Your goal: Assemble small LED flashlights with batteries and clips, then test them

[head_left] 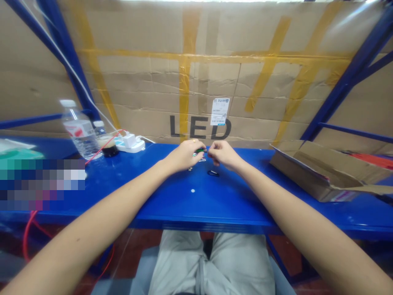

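The right hand (223, 155) is the nearer of the 2 to the black carabiner (213, 173), which lies flat on the blue surface (172, 205) at about 7 o'clock from that hand and not touching it. From the left hand (186, 155) it sits near 4 o'clock, a little farther off. Its long axis runs roughly from 9 to 3 o'clock, the 3 o'clock end dipping slightly toward the wearer.

The left grip looks closed on a small green piece (200, 150), which shows at the fingertips on their 3 o'clock side; from the right hand this piece lies at about 9 o'clock. Just below it, small shiny metal pieces (202, 159) show, too blurred to tell whether held or resting. The right grip is curled, fingertips drawn together near the green piece; I cannot tell whether it holds anything.
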`<state>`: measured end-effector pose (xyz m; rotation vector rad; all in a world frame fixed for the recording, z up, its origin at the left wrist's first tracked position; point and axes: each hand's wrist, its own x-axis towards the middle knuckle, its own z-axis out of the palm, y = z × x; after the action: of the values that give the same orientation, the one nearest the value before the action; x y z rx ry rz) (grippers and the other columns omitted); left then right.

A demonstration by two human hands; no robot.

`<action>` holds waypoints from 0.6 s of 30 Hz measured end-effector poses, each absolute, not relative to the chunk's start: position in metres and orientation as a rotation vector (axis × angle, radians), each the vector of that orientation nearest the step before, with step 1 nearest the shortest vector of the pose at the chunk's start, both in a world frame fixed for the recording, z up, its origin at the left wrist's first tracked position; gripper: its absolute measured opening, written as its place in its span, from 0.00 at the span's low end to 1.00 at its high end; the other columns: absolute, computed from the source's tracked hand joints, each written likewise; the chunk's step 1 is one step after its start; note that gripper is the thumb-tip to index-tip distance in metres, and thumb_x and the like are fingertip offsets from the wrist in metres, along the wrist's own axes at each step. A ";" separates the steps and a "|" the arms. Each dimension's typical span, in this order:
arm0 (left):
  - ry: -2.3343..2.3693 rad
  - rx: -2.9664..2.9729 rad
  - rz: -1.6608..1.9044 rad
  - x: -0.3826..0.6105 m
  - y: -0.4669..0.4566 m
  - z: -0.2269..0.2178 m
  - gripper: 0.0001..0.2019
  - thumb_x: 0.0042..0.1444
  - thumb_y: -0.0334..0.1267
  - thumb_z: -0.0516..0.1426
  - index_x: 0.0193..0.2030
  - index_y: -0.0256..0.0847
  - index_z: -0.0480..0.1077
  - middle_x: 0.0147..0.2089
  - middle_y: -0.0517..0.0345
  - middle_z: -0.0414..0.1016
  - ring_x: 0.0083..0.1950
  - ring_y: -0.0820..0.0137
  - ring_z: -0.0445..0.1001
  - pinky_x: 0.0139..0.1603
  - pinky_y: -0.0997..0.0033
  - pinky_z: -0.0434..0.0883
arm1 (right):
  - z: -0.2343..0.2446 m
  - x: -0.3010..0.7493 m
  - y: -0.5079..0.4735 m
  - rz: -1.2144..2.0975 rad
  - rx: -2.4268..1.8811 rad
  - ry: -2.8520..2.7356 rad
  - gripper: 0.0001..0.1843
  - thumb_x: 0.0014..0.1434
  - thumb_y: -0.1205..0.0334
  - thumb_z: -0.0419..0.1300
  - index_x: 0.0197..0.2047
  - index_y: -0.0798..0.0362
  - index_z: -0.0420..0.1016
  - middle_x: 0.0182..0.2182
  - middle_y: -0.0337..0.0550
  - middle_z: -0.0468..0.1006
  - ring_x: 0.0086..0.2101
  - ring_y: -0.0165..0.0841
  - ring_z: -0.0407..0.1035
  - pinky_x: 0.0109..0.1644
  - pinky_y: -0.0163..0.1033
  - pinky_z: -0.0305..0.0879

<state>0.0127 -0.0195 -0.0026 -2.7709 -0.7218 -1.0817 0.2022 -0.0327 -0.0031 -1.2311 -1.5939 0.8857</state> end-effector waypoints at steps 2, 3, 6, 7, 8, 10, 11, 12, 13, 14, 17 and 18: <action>-0.716 -2.764 -1.075 0.013 -0.019 -0.003 0.10 0.61 0.32 0.54 0.47 0.39 0.74 0.44 0.52 0.79 0.46 0.65 0.77 0.51 0.64 0.72 | -0.002 0.201 -0.035 0.842 -1.244 -1.621 0.11 0.50 0.77 0.57 0.25 0.51 0.62 0.13 0.32 0.67 0.12 0.26 0.61 0.14 0.31 0.52; -0.713 -2.763 -1.069 0.012 -0.019 -0.003 0.10 0.61 0.32 0.54 0.47 0.39 0.75 0.44 0.52 0.79 0.46 0.65 0.76 0.51 0.64 0.72 | -0.001 0.201 -0.035 0.823 -1.248 -1.633 0.12 0.50 0.77 0.57 0.25 0.51 0.62 0.13 0.32 0.67 0.12 0.26 0.61 0.14 0.31 0.52; -0.702 -2.762 -1.038 0.012 -0.019 -0.003 0.11 0.62 0.32 0.54 0.48 0.39 0.75 0.43 0.52 0.78 0.45 0.66 0.76 0.50 0.64 0.72 | 0.000 0.200 -0.037 0.770 -1.265 -1.670 0.12 0.51 0.77 0.57 0.25 0.51 0.61 0.12 0.31 0.67 0.12 0.27 0.62 0.14 0.30 0.53; -0.699 -2.760 -1.027 0.012 -0.019 -0.004 0.11 0.62 0.32 0.54 0.49 0.38 0.75 0.43 0.52 0.77 0.45 0.66 0.76 0.50 0.64 0.72 | 0.000 0.200 -0.037 0.753 -1.274 -1.681 0.12 0.51 0.77 0.57 0.25 0.51 0.61 0.12 0.31 0.66 0.12 0.27 0.62 0.14 0.30 0.53; -0.697 -2.757 -1.017 0.012 -0.018 -0.004 0.12 0.62 0.33 0.54 0.49 0.38 0.75 0.42 0.52 0.77 0.45 0.65 0.76 0.49 0.64 0.72 | 0.000 0.200 -0.037 0.737 -1.283 -1.692 0.12 0.52 0.77 0.56 0.25 0.51 0.61 0.12 0.31 0.66 0.12 0.27 0.62 0.14 0.30 0.53; -0.695 -2.751 -0.999 0.012 -0.018 -0.004 0.12 0.63 0.33 0.53 0.49 0.38 0.75 0.42 0.51 0.76 0.45 0.65 0.76 0.49 0.64 0.72 | 0.000 0.200 -0.037 0.710 -1.298 -1.705 0.12 0.52 0.77 0.56 0.25 0.51 0.61 0.11 0.31 0.66 0.12 0.28 0.63 0.15 0.30 0.54; -0.695 -2.748 -0.989 0.012 -0.018 -0.004 0.12 0.63 0.33 0.53 0.50 0.37 0.75 0.42 0.50 0.76 0.44 0.65 0.76 0.49 0.64 0.72 | 0.000 0.200 -0.037 0.699 -1.304 -1.711 0.12 0.52 0.76 0.56 0.26 0.51 0.61 0.11 0.31 0.66 0.12 0.28 0.63 0.15 0.30 0.54; -0.695 -2.745 -0.979 0.011 -0.018 -0.004 0.12 0.63 0.33 0.53 0.50 0.37 0.75 0.43 0.50 0.76 0.44 0.64 0.76 0.48 0.64 0.72 | 0.000 0.200 -0.037 0.687 -1.310 -1.716 0.11 0.52 0.76 0.56 0.26 0.51 0.61 0.12 0.31 0.66 0.12 0.28 0.63 0.15 0.30 0.54; -0.698 -2.742 -0.972 0.011 -0.018 -0.004 0.12 0.63 0.34 0.53 0.50 0.37 0.75 0.43 0.50 0.76 0.44 0.64 0.76 0.48 0.64 0.72 | 0.000 0.200 -0.037 0.673 -1.319 -1.721 0.11 0.52 0.76 0.56 0.26 0.51 0.61 0.12 0.31 0.66 0.12 0.28 0.63 0.16 0.30 0.55; -0.704 -2.740 -0.967 0.011 -0.018 -0.004 0.12 0.63 0.34 0.53 0.50 0.37 0.75 0.43 0.49 0.76 0.44 0.64 0.76 0.48 0.64 0.72 | 0.001 0.200 -0.038 0.658 -1.330 -1.726 0.11 0.52 0.76 0.57 0.27 0.51 0.62 0.12 0.31 0.66 0.12 0.28 0.63 0.16 0.31 0.55; -0.715 -2.736 -0.983 0.010 -0.018 -0.003 0.12 0.63 0.33 0.53 0.50 0.37 0.75 0.43 0.49 0.77 0.45 0.64 0.76 0.49 0.63 0.72 | 0.003 0.201 -0.040 0.628 -1.355 -1.744 0.10 0.52 0.75 0.56 0.27 0.51 0.62 0.12 0.31 0.67 0.13 0.29 0.64 0.17 0.32 0.56; -0.712 -2.735 -0.994 0.010 -0.017 -0.003 0.12 0.63 0.32 0.53 0.50 0.37 0.75 0.44 0.49 0.77 0.46 0.64 0.76 0.50 0.63 0.72 | 0.004 0.201 -0.041 0.623 -1.357 -1.749 0.10 0.52 0.75 0.56 0.27 0.51 0.62 0.13 0.32 0.67 0.13 0.30 0.64 0.18 0.32 0.57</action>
<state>0.0098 -0.0174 -0.0028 -2.7347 -0.7121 -0.9937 0.2010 -0.0409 0.0043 -1.3574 -1.7491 0.6230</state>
